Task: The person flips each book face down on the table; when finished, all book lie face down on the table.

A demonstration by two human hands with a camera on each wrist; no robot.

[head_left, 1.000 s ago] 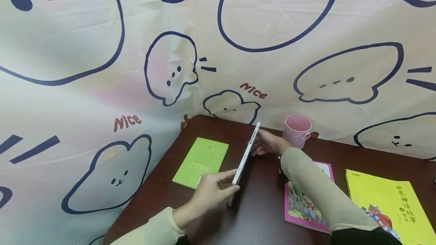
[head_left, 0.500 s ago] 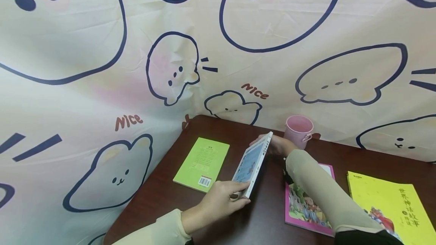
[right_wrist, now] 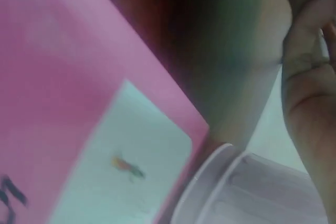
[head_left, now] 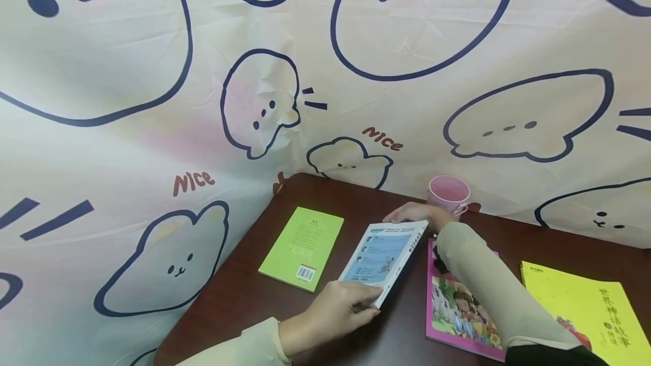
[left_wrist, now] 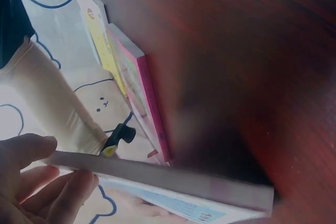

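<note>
Head view: the white book is held tilted above the worktop, between the green book and pink book. The left hand pinches its near end; the right hand grips the far end. Expect light, stiff, possibly slippery covers; hold by opposite ends. The wall cloth reads "Nice"; the book's small print is unreadable.

Left wrist view: thumb and fingers clamp the book.

Right wrist view: fingertip contact is not shown.

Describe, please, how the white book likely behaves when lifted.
Probably stiff: the white book shows no sag between left hand and right hand. Likely light, as its spine looks slim. Unlikely to roll, being flat-sided.
</note>
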